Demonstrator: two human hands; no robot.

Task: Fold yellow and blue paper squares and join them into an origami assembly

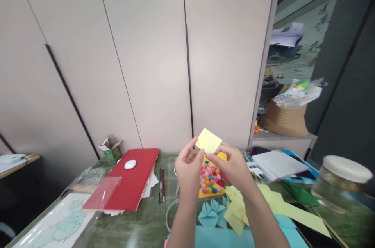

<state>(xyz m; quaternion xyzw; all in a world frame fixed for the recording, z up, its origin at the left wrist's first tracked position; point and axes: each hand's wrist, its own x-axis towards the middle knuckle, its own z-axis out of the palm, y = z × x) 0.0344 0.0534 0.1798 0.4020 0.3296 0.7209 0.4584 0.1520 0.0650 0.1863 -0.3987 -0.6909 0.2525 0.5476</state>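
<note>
Head view: yellow paper square (208, 141) pinched at its lower edges between left hand (189, 164) and right hand (231, 166), raised above table (140, 220). Risk, judged: crooked crease if either pinch slips. Counted: one red folder (129, 179) at 9 o'clock, one glass jar (340, 181) at 3 o'clock, two pencils (161, 185).

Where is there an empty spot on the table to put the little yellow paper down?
The barest patch is the green tabletop between the red folder and the left hand, though two pencils lie at its far end. It is crowded under the right hand, which pinches the yellow paper with the left: a bead-covered card, yellow and blue folded papers, and a glass jar.
</note>
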